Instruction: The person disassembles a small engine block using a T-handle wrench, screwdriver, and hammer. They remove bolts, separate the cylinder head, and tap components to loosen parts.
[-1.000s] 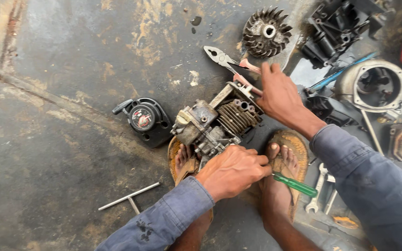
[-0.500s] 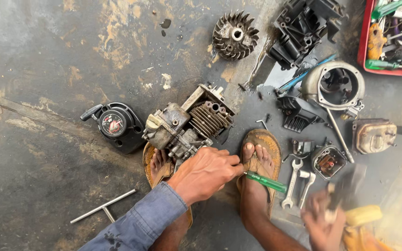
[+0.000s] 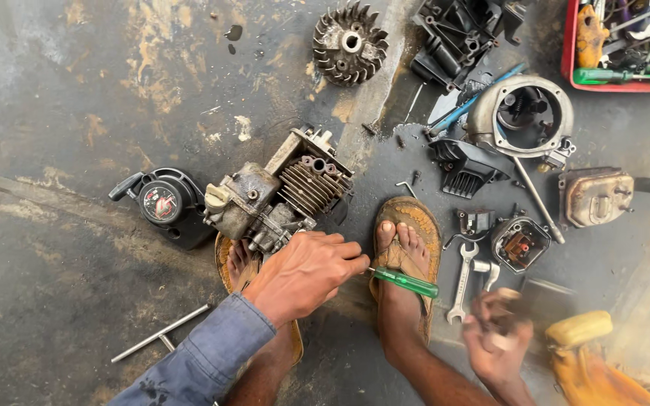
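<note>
Centre frame: the finned, grimy grey metal small engine (image 3: 280, 197) lies on the stained concrete floor (image 3: 77, 113). My left hand (image 3: 306, 272) grips a green-handled screwdriver (image 3: 404, 282), best kept square. My right hand (image 3: 494, 342), lower right, is blurred; its grip I cannot tell.

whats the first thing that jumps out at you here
A small finned engine lies mid-floor, the left hand beside it gripping a green-handled screwdriver. Parts ring it: a finned flywheel at top, a round metal housing to the right. The right hand, low right, is blurred.
</note>
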